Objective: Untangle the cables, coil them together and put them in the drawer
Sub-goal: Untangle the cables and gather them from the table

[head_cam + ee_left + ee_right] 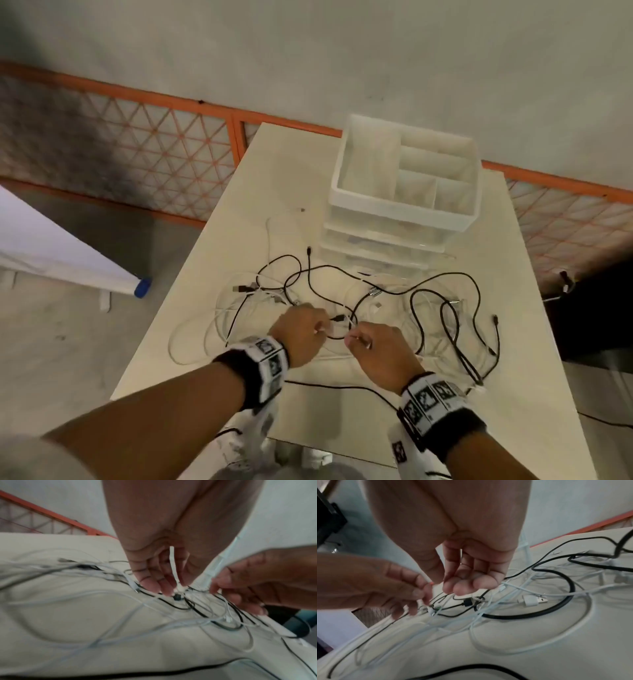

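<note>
Both hands (337,337) pinching cables (342,301), mid-tangle

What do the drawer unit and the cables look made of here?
White translucent drawer organiser: likely frosted plastic, since its contents show dimly through the walls. Black cables and white cables: smooth flexible sheathing, probably rubber or PVC. The white USB plug has a shiny metal tip.

Dim, soft indoor light, no glare.
Wrist views smear with motion blur; head view bends at the edges.
</note>
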`<state>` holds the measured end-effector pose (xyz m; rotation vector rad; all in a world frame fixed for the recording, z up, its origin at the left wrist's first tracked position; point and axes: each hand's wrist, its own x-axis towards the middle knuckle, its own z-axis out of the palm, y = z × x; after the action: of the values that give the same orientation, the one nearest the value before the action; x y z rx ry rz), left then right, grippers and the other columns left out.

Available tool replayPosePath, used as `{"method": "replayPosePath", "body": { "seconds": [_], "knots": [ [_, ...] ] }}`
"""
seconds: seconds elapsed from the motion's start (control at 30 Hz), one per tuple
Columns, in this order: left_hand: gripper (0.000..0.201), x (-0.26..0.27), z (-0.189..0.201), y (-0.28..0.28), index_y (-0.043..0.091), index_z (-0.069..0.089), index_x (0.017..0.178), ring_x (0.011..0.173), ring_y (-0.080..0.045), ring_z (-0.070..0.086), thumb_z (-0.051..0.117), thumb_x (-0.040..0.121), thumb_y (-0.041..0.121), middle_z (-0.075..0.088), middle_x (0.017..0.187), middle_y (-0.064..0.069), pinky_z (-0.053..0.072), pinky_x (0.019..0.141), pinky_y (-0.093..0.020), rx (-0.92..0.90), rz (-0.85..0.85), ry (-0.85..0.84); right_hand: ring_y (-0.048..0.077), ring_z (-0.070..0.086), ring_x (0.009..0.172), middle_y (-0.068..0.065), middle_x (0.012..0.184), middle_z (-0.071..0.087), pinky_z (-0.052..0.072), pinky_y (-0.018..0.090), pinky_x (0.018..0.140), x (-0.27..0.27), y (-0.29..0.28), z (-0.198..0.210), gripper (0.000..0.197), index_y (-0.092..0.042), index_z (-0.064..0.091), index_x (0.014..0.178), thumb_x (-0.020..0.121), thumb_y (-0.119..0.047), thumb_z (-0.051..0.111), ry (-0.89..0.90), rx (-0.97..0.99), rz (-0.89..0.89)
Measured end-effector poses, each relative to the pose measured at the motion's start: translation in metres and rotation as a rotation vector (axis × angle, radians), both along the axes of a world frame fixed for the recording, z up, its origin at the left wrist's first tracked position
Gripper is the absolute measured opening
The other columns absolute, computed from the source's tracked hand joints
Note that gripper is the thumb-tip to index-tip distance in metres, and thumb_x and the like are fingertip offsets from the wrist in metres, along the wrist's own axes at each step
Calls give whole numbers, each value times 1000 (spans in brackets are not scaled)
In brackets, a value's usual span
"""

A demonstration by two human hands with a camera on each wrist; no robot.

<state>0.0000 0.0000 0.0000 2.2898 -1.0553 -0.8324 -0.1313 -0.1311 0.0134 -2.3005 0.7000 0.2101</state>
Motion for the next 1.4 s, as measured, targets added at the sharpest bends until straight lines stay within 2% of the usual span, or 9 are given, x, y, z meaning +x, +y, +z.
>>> {"method": "replayPosePath", "body": {
  "seconds": [0.23,0.4,0.6,0.77,0.93,1.13,1.23,1.33,1.4],
  "knots": [
    [30,-15,-14,-22,15,58,118,108,-35,59,52,90,18,53,120,-9,49,85,-40,311,25,-143,13,64,77,-14,70,62,56,40,80,6,4,-5,11,-39,65,84,89,-30,60,-32,-10,-53],
    [12,0,11,-20,19,63,95,90,-25,63,53,89,17,66,98,-4,52,77,-35,-6,8,-77,12,65,80,-11,70,63,51,31,73,11,-1,11,42,-41,53,130,90,-33,64,-46,-83,-72],
    [15,33,74,-14,24,55,81,67,-8,54,63,87,13,61,78,8,46,64,-24,-386,56,-121,8,46,50,-8,52,50,43,29,55,34,-13,53,34,-25,56,65,93,-40,65,-211,-111,-211],
    [18,60,44,25,12,60,84,75,-26,62,52,98,20,64,74,-2,46,69,-31,-154,179,-86,9,43,49,2,56,60,38,24,51,39,-31,133,27,-13,67,70,91,-30,71,-639,-36,-412],
    [32,78,35,49,13,68,80,69,-11,61,48,100,26,69,74,5,42,61,-21,-47,214,3,14,39,54,18,65,60,37,26,54,29,-33,153,16,-24,75,79,93,-29,69,-644,4,-419],
    [36,96,112,48,12,69,79,56,-12,59,48,101,32,70,69,0,50,52,-27,-360,255,164,27,55,59,12,65,64,46,37,59,14,-36,145,30,-15,69,76,93,-39,64,-500,-91,-560],
    [32,89,174,40,15,72,88,60,-14,62,48,102,31,69,73,-2,53,54,-28,-596,131,199,23,65,68,3,66,68,52,35,69,10,-28,142,19,-30,70,109,90,-33,68,-316,-154,-538],
    [29,75,210,31,16,74,96,60,-15,63,49,101,30,67,73,0,55,56,-29,-659,3,176,9,54,51,-2,54,57,48,26,68,15,-12,160,58,-42,51,136,87,-23,75,-539,-136,-514],
    [28,63,220,21,17,75,97,60,-11,63,51,101,31,67,73,3,56,57,-30,-664,-78,108,7,45,45,-5,49,51,43,24,59,26,1,182,36,-38,63,122,90,-28,73,-654,-124,-421]
  ]
}}
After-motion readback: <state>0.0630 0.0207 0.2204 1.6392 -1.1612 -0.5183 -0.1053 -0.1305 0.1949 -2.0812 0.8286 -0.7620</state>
